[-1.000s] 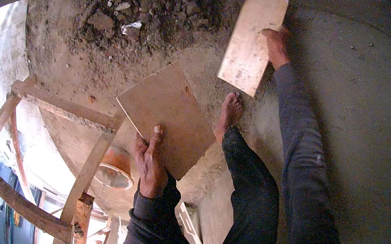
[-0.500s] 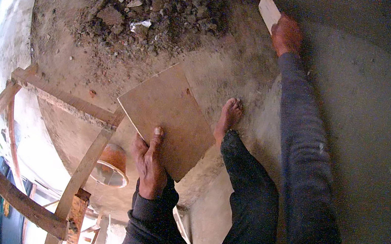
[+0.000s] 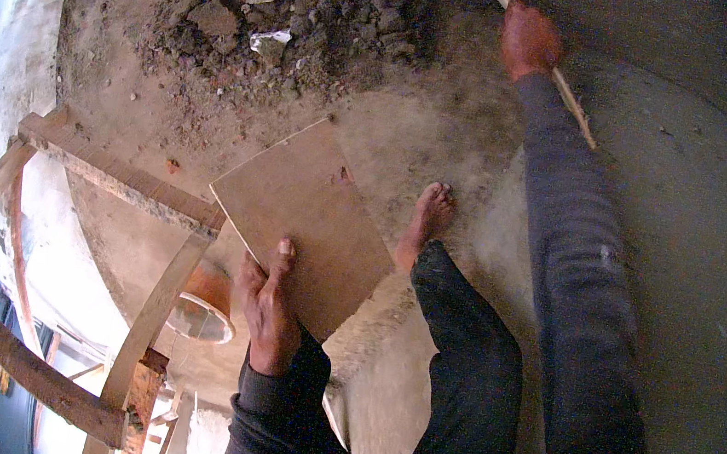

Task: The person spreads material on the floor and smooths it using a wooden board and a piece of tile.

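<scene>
In the head view, a flat brown tile is held low at the left by the left hand, the fingers closed over its near edge with the thumb laid on its face; the tile is tilted, its far corner pointing toward a heap of rubble and soil. A second tile is gripped by the right hand at the far end of the outstretched arm, the fingers wrapped round it; it is seen almost edge-on as a thin pale strip slanting from the top of the picture down past the sleeve.

A second ago that second tile was shown broad-face, nearer the middle; since then it has been swung outward and turned on edge, so it is judged to be carried away to the right side. The first tile has not moved. A bare foot is planted on the dusty floor just beside the first tile. A wooden frame stands at the left, with an orange bucket below it.
</scene>
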Demonstrator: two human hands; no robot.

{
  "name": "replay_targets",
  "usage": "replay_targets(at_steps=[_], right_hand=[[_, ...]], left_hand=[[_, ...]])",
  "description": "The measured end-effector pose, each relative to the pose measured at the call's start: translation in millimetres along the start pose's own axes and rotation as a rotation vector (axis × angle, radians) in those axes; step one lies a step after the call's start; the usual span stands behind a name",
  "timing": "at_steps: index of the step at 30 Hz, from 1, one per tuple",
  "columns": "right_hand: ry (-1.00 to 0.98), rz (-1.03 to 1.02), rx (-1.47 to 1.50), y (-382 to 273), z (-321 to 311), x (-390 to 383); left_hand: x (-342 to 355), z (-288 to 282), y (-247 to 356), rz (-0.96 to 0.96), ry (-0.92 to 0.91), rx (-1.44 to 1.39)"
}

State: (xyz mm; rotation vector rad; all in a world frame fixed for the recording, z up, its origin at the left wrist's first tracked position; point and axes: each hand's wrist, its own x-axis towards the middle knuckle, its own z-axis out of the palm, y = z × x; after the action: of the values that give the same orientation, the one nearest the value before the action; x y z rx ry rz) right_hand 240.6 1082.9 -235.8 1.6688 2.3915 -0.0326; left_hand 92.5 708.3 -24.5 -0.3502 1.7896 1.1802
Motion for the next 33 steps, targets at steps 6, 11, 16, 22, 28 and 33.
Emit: replay_targets(at_steps=[6, 11, 16, 22, 28, 33], right_hand=[[0.153, -0.08, 0.167, -6, 5, -11], [0.141, -0.044, 0.113, -6, 20, -4], [0.051, -0.073, 0.359, -45, -14, -28], [0.022, -0.083, 0.641, -70, -19, -39], [0.03, -0.224, 0.542, -139, -2, -57], [-0.002, 0.142, 1.169, -77, 41, -86]], left_hand=[[-2, 7, 15, -0.045, 0.014, 0.013], [-2, 7, 24, 0.005, -0.006, 0.064], [-4, 9, 22, -0.009, 0.005, -0.022], [-1, 10, 17, 0.02, -0.011, -0.003], [2, 1, 1, 0.07, 0.031, -0.004], [0, -8, -7, 0.055, 0.022, -0.001]])
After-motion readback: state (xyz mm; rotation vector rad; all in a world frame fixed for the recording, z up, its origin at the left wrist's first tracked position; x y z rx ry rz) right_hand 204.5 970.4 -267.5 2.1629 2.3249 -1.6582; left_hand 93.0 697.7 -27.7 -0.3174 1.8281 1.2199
